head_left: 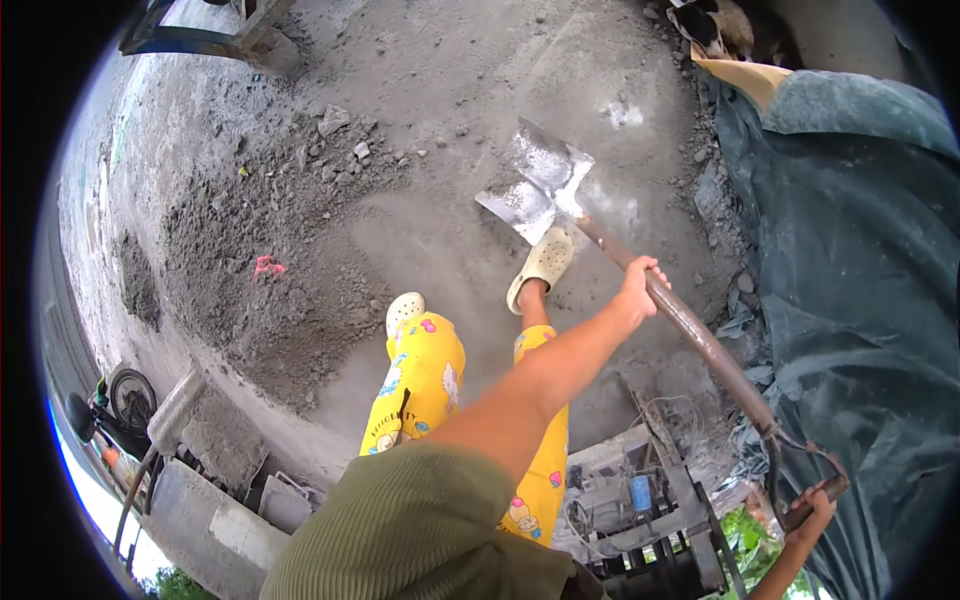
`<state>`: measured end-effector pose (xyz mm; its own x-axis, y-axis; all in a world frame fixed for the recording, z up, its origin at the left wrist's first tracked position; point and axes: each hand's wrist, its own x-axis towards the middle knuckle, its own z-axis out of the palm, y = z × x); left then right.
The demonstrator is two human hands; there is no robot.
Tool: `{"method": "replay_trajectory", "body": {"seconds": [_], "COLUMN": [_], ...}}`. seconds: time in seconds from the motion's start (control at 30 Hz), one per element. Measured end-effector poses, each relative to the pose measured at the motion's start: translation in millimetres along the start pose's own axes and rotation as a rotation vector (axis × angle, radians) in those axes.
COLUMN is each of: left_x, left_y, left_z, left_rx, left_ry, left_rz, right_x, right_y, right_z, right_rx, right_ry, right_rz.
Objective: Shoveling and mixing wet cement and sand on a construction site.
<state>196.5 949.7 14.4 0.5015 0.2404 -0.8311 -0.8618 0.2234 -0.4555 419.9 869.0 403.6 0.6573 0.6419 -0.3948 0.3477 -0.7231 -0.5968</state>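
A long shovel slants across the right of the view, its worn silvery blade point(540, 185) low over the dusty ground, just beyond my right foot. My left hand point(642, 287) is closed round the brown shaft point(705, 350), about midway along it. At the lower right, my right hand point(815, 508) grips the crossbar of the D-shaped handle point(775, 465). The blade carries only grey dust and a little residue; whether it touches the ground I cannot tell. Left of my feet spreads a heap of grey sand and gravel point(270, 230).
Dark green tarpaulin point(850, 290) hangs along the right side. A dog point(720, 28) lies at the top right. Close behind my legs sits a machine with an engine point(650, 500). A metal frame point(205, 42) stands far left, a motorcycle point(130, 405) at lower left. Pink scrap point(267, 267) lies on the heap.
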Motion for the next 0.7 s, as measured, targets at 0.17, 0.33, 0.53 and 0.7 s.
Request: {"method": "replay_trajectory", "body": {"seconds": [0.17, 0.33, 0.53, 0.7], "left_x": [43.4, 4.1, -110.0, -194.6], "left_y": [-6.8, 99.8, 348.0, 497.4], "left_z": [70.8, 89.5, -37.3, -141.3], "left_rx": [-0.162, -0.337, -0.376, -0.327], "left_ry": [-0.091, -0.277, -0.194, -0.017], "left_rz": [0.046, 0.107, 0.459, 0.565], "right_x": [120.2, 181.8, 23.9, -122.6], "right_y": [-73.8, -152.7, -180.0, -131.6], "right_z": [5.9, 51.4, 347.4, 468.3], "right_rx": [-0.114, -0.276, -0.304, -0.075], "right_ry": [-0.036, -0.214, -0.625, -0.693], "right_rz": [-0.054, -0.213, -0.275, -0.075]}}
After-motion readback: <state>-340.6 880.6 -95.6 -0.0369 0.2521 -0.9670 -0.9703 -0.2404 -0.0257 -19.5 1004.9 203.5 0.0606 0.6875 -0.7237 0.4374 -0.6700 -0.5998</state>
